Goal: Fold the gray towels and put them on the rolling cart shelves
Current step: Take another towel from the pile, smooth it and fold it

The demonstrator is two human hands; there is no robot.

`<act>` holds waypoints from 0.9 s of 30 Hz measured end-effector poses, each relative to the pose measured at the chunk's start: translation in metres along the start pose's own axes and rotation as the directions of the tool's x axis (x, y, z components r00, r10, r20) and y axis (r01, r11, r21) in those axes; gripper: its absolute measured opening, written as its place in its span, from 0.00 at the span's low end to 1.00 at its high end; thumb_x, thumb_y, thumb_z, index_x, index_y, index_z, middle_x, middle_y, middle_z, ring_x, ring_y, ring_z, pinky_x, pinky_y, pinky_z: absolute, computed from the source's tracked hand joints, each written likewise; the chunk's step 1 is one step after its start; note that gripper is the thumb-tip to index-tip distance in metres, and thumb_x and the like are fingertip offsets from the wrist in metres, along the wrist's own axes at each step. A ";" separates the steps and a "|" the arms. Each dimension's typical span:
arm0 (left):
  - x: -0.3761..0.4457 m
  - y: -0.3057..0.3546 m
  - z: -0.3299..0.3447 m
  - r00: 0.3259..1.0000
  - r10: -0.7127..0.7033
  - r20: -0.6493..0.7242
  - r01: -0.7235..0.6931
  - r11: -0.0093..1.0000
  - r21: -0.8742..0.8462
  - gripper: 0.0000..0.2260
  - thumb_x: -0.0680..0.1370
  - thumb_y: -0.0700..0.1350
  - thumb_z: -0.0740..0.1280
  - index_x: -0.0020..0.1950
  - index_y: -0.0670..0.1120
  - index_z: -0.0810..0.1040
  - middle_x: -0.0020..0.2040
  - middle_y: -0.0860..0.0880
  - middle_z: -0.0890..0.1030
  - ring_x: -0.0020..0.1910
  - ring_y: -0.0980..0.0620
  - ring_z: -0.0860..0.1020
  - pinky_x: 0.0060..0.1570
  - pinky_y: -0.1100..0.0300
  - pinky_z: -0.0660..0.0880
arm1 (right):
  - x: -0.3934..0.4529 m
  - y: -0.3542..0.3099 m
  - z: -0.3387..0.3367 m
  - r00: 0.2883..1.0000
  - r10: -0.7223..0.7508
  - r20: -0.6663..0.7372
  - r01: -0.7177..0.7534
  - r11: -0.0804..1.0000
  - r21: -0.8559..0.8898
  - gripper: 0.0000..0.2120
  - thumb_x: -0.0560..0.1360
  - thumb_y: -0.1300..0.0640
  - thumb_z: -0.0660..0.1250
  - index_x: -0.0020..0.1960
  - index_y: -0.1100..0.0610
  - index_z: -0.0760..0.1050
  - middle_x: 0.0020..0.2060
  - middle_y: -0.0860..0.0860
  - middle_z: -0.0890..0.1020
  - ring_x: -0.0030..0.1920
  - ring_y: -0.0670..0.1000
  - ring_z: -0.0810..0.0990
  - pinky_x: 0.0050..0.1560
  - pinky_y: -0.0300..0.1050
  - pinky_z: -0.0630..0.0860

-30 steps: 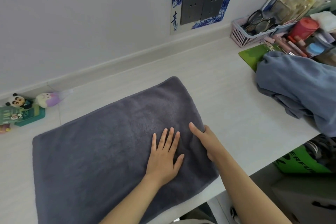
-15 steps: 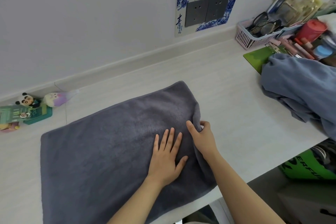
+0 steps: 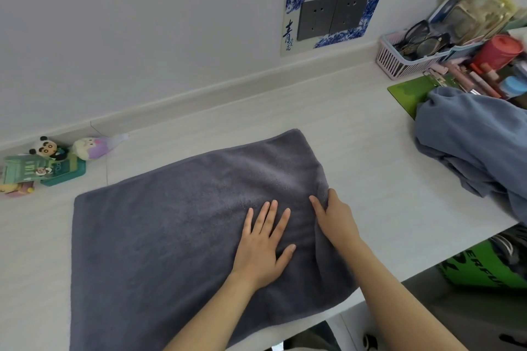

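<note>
A dark gray towel [image 3: 171,222] lies folded flat on the white counter [image 3: 356,151], its near edge hanging slightly over the front. My left hand [image 3: 263,242] presses flat on the towel's right part, fingers spread. My right hand [image 3: 332,214] grips the towel's right edge, thumb on top and fingers tucked under the raised fold. A heap of unfolded blue-gray towels [image 3: 479,139] sits at the right end of the counter. The rolling cart is not in view.
Small toys and a green card [image 3: 42,165] lie at the far left by the wall. A pink basket [image 3: 405,57] of glasses, cosmetics and a red cup [image 3: 499,50] crowd the right back corner. A green bag [image 3: 484,268] stands below the counter's right edge.
My right hand has gone from resting at the towel's right edge to gripping it and bunching the edge inward. The left hand stays pressed in place.
</note>
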State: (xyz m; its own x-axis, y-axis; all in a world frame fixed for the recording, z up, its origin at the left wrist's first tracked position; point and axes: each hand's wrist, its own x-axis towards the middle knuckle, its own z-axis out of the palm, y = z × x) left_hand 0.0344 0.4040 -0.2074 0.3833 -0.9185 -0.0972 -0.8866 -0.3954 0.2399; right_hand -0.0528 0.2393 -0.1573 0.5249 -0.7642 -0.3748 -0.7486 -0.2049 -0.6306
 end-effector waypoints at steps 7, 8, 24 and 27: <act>0.001 0.000 -0.002 1.000 -0.012 0.009 0.012 1.000 0.009 0.28 0.80 0.62 0.43 0.78 0.52 0.49 0.78 0.45 0.53 0.77 0.46 0.52 0.70 0.43 0.49 | 0.016 0.005 -0.023 0.998 -0.056 -0.037 0.049 0.981 -0.188 0.14 0.79 0.47 0.58 0.47 0.57 0.64 0.39 0.57 0.79 0.41 0.61 0.77 0.38 0.49 0.72; 0.001 0.000 -0.002 1.000 -0.013 0.011 0.013 1.000 0.013 0.28 0.80 0.62 0.44 0.78 0.52 0.50 0.78 0.44 0.54 0.77 0.46 0.52 0.70 0.42 0.49 | 0.015 0.007 -0.023 0.998 -0.037 -0.060 0.027 0.987 -0.157 0.14 0.79 0.45 0.58 0.47 0.57 0.65 0.38 0.56 0.78 0.40 0.60 0.77 0.39 0.50 0.72; 0.006 0.006 0.000 0.992 -0.115 0.052 0.109 0.988 0.111 0.29 0.78 0.65 0.46 0.76 0.55 0.57 0.76 0.43 0.58 0.75 0.43 0.54 0.69 0.39 0.51 | -0.022 0.051 -0.042 0.990 0.095 -0.107 -0.115 0.973 -0.201 0.19 0.76 0.40 0.61 0.43 0.56 0.69 0.37 0.51 0.78 0.43 0.57 0.77 0.38 0.47 0.68; 0.008 0.015 -0.002 0.993 -0.110 0.034 0.107 0.991 0.080 0.30 0.77 0.64 0.52 0.76 0.53 0.57 0.77 0.42 0.56 0.76 0.42 0.51 0.69 0.37 0.48 | -0.036 0.057 -0.036 0.996 0.091 0.013 -0.088 0.985 -0.150 0.18 0.74 0.40 0.65 0.46 0.55 0.68 0.37 0.48 0.76 0.40 0.52 0.76 0.33 0.42 0.66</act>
State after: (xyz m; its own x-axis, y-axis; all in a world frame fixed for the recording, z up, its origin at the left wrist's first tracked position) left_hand 0.0244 0.3909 -0.2029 0.4698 -0.8690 -0.1555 -0.8581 -0.4909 0.1505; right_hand -0.1284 0.2329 -0.1555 0.4596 -0.7716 -0.4398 -0.8443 -0.2260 -0.4859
